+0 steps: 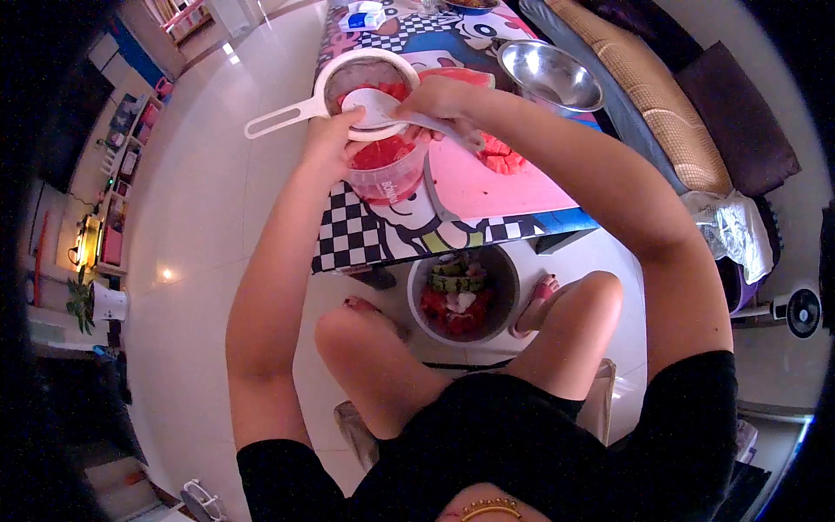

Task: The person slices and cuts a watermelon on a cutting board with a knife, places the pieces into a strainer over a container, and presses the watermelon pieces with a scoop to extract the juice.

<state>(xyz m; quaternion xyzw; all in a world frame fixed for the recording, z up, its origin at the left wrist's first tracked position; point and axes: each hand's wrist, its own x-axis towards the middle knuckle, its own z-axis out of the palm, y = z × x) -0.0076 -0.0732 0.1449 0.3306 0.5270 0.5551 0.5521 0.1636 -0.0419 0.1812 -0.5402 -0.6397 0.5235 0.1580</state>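
Observation:
A white-rimmed strainer with red watermelon in it rests over a clear plastic tub holding red juice or pulp. My left hand grips the near side of the strainer's rim, above the tub. My right hand is closed around the handle of a white spoon, whose bowl lies inside the strainer on the fruit. Right of the tub, cut watermelon pieces sit on a pink cutting board. A larger watermelon piece is partly hidden behind my right hand.
A steel bowl stands at the table's right side. A tissue pack lies farther back on the patterned table. Below the near edge, a bin with watermelon rinds stands between my feet. A sofa is on the right.

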